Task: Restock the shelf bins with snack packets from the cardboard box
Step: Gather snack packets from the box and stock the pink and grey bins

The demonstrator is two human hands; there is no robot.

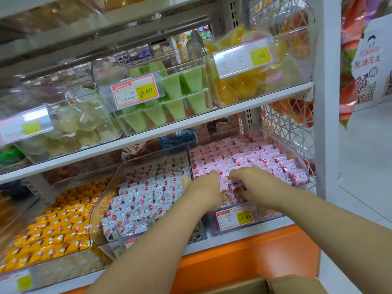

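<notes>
Some pink packets (232, 188) sat pinched in your right hand (252, 184). Beside it, your left hand (204, 189) curled downward, its hold hidden.

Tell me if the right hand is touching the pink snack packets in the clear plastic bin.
Touching. The head view shows the right hand, fingers bent down onto the pink snack packets, no gap between them.
</notes>
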